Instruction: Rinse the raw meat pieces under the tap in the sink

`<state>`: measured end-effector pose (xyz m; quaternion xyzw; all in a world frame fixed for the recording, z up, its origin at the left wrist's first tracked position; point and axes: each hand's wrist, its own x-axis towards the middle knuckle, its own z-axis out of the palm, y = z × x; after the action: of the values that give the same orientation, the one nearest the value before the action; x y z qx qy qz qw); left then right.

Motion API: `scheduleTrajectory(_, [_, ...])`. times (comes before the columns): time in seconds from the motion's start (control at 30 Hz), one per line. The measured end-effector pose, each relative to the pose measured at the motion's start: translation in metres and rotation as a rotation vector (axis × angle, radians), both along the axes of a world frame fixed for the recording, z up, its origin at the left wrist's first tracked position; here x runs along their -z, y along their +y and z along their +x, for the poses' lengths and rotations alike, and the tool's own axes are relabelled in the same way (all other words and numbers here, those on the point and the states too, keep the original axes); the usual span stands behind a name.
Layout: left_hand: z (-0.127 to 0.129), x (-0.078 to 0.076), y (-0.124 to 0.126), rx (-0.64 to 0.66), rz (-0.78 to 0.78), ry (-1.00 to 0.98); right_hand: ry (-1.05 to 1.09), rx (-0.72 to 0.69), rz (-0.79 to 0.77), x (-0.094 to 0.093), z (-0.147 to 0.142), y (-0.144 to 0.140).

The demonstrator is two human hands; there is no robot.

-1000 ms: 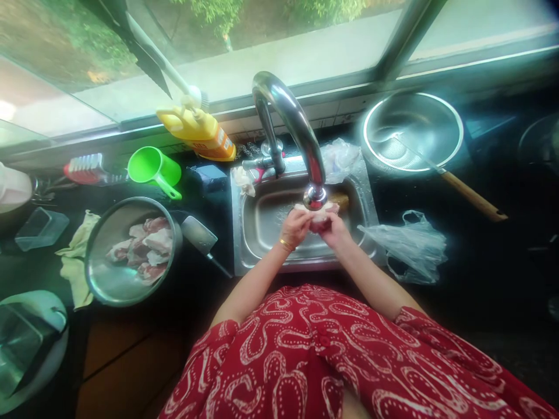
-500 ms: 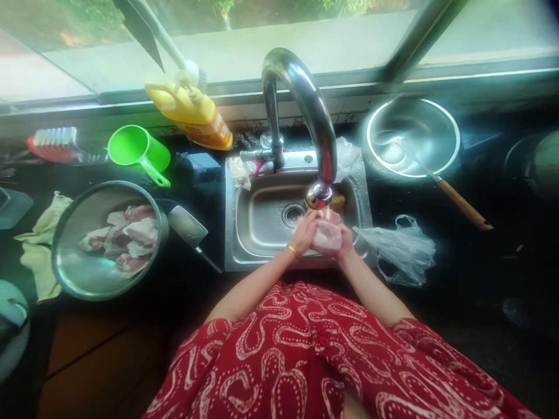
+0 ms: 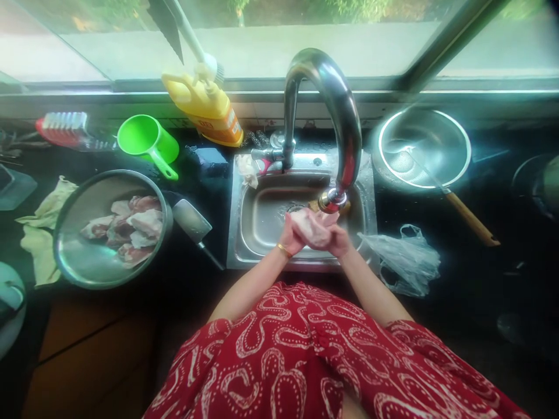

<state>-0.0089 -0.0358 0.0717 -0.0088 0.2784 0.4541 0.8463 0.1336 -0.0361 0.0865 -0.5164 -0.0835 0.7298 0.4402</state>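
Observation:
Both hands hold one pale pink piece of raw meat (image 3: 310, 226) over the steel sink (image 3: 262, 218), just under the spout of the curved chrome tap (image 3: 338, 110). My left hand (image 3: 289, 238), with a gold bangle on the wrist, grips the meat's left side. My right hand (image 3: 338, 240) cups it from the right. A steel bowl (image 3: 82, 262) with several more raw meat pieces (image 3: 126, 224) stands on the dark counter to the left of the sink.
A cleaver (image 3: 194, 221) lies between bowl and sink. Behind are a green scoop (image 3: 148, 142), a yellow bottle (image 3: 205, 107) and a red brush (image 3: 65, 131). Right of the sink lie a clear plastic bag (image 3: 406, 259) and a steel colander (image 3: 423, 148) with a wooden-handled tool (image 3: 469, 218).
The hands have turned and shifted the meat under the spout, drawing it slightly toward me and then back up to the tap. The view has swung a little to the left.

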Motion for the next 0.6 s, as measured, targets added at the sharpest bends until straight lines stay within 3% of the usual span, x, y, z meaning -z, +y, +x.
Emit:
scheduleTrajectory(0.1, [-0.003, 0.014, 0.0, -0.034, -0.107, 0.131, -0.022, -0.119, 0.08, 0.015, -0.013, -0.007])
scheduleTrajectory(0.2, [-0.013, 0.026, 0.0, -0.011, -0.123, 0.236, -0.106, -0.13, 0.163, 0.029, -0.028, -0.009])
scheduleTrajectory(0.3, [-0.024, 0.03, 0.002, -0.041, -0.088, 0.346, -0.083, -0.07, 0.168, 0.037, -0.043, -0.004])
scheduleTrajectory(0.43, [-0.031, 0.026, 0.006, -0.08, -0.006, 0.528, 0.073, 0.086, 0.025, 0.041, -0.057, 0.015])
scheduleTrajectory(0.6, [-0.034, 0.016, 0.005, 0.018, 0.017, 0.507, 0.073, 0.277, -0.059, 0.053, -0.052, 0.055])
